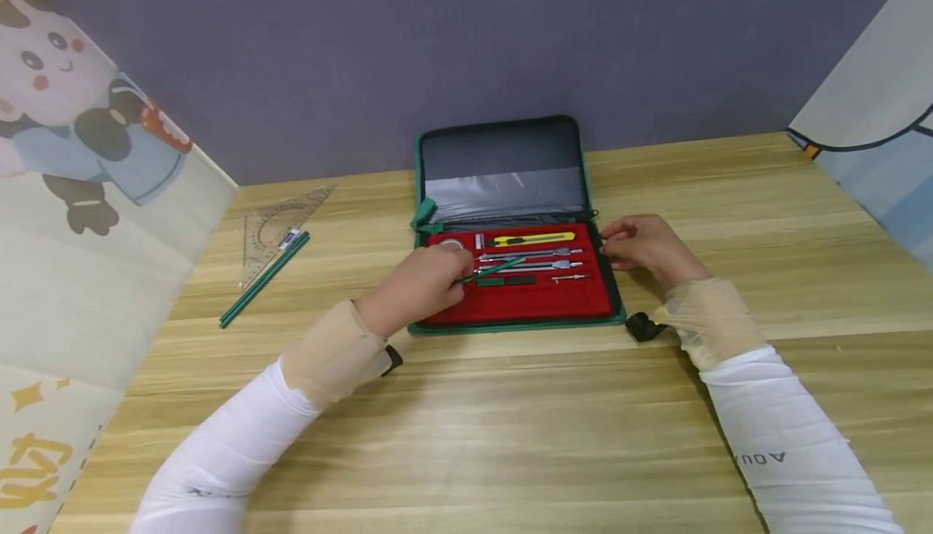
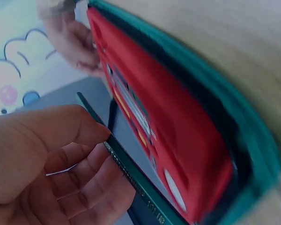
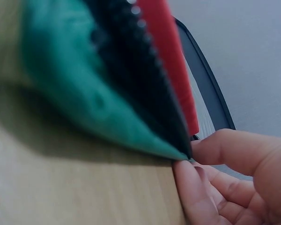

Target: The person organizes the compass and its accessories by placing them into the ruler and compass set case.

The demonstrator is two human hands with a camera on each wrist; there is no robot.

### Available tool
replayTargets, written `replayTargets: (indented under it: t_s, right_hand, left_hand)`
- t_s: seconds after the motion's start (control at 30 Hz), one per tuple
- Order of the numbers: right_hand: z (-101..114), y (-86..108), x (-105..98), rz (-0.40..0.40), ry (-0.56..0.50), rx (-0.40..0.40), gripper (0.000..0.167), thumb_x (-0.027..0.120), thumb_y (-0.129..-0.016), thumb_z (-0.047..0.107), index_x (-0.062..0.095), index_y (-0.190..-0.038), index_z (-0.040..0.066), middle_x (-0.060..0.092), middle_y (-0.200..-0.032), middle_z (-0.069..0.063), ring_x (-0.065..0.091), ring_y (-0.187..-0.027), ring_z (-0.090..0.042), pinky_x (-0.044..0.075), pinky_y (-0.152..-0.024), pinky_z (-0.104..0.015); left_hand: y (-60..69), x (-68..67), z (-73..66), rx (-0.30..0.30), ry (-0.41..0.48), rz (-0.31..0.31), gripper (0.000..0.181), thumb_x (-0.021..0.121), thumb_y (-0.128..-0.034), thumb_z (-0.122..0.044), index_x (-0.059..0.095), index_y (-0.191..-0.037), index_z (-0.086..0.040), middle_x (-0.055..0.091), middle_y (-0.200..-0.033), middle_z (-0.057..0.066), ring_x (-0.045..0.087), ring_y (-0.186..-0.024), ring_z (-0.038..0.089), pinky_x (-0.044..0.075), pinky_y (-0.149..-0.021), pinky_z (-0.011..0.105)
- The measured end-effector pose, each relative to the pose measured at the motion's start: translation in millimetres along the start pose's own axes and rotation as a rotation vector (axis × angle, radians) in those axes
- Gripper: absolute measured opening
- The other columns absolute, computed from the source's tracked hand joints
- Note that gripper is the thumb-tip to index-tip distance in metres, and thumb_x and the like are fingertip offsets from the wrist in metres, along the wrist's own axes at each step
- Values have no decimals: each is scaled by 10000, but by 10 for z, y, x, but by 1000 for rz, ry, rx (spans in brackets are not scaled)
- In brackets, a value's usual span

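Note:
A zippered drawing-instrument case point(image 1: 503, 326), green outside with a red tray point(image 1: 583, 305), lies unfolded on the table, its dark lid leaning on the wall. Over the tray's left part, my left hand point(image 1: 423, 284) pinches a green pencil point(image 2: 131, 171) between thumb and fingers. At the case's right edge, my right hand point(image 1: 645, 249) pinches the rim between thumb and finger, as the right wrist view shows. In the tray are a yellow utility knife point(image 1: 539, 238), metal compasses point(image 1: 561, 265) and small dark green pieces point(image 1: 492, 281). My left hand partly covers a round item point(image 1: 452, 243).
On the table's left lie a clear set square point(image 1: 255, 230) with a protractor arc and green pencils point(image 1: 266, 279) side by side. A purple-grey wall point(image 1: 328, 72) stands behind the table. Printed panels point(image 1: 175, 218) border the left and right sides.

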State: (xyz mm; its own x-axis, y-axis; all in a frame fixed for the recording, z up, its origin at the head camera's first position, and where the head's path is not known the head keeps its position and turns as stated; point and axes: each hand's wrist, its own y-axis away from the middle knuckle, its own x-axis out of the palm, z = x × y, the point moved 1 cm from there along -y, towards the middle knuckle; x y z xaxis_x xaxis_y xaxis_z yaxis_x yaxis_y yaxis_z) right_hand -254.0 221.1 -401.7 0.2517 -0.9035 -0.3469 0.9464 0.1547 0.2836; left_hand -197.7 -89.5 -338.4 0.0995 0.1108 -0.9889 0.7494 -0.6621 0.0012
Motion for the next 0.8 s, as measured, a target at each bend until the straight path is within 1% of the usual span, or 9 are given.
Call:
replayTargets:
  t_s: [0.1,0.17,0.23,0.33,0.43,0.63,0.8]
  right_hand:
    - [-10,5,-13,-5,2,3,403,577,-883,-16,441,-1236,-155,547,-880,-22,567,-678,1,556,-646,-200]
    - [-12,8,-14,-6,3,5,404,579,-883,-12,442,-1235,-154,549,-897,-40,567,-681,-2,558,-649,-203]
    - [-8,10,-10,-4,3,7,407,580,-883,-12,441,-1239,-151,550,-920,-49,567,-689,-6,559,-656,-207]
    - [7,10,0,-5,11,7,409,584,-886,8,449,-1243,-139,555,-939,-58,567,-699,-14,558,-665,-207]
    - [19,4,4,-8,13,3,404,579,-890,28,455,-1240,-130,560,-941,-59,571,-707,-19,555,-664,-202]
    - [17,-1,8,-7,-15,5,386,564,-888,18,455,-1227,-133,557,-909,-45,577,-696,-33,553,-640,-196]
    - [-1,1,-1,-8,-27,11,385,565,-878,5,459,-1221,-135,553,-881,-32,576,-681,-35,552,-628,-192]
  left_hand:
    - [-92,51,-130,14,-13,69,85,607,-818,-17,639,-893,-41,611,-846,46,531,-736,159,485,-639,270]
    - [-146,87,-201,34,-17,105,68,608,-832,-34,648,-882,-57,615,-842,36,533,-745,157,482,-645,270]
    - [-192,124,-260,60,-12,128,48,607,-842,-45,634,-831,-83,584,-801,8,510,-727,146,452,-622,253]
    - [-248,174,-321,108,-14,143,143,586,-835,-13,563,-730,-107,481,-690,-12,438,-680,142,366,-580,246]
    - [-294,211,-358,135,-29,154,192,572,-834,-2,525,-699,-129,448,-673,-27,416,-678,134,337,-588,240]
    - [-349,240,-405,148,-27,187,102,613,-848,-49,616,-780,-126,590,-785,-23,508,-745,124,444,-653,235]
    - [-389,247,-425,168,-13,199,102,621,-851,-65,612,-775,-133,586,-772,-31,506,-733,127,435,-654,223]
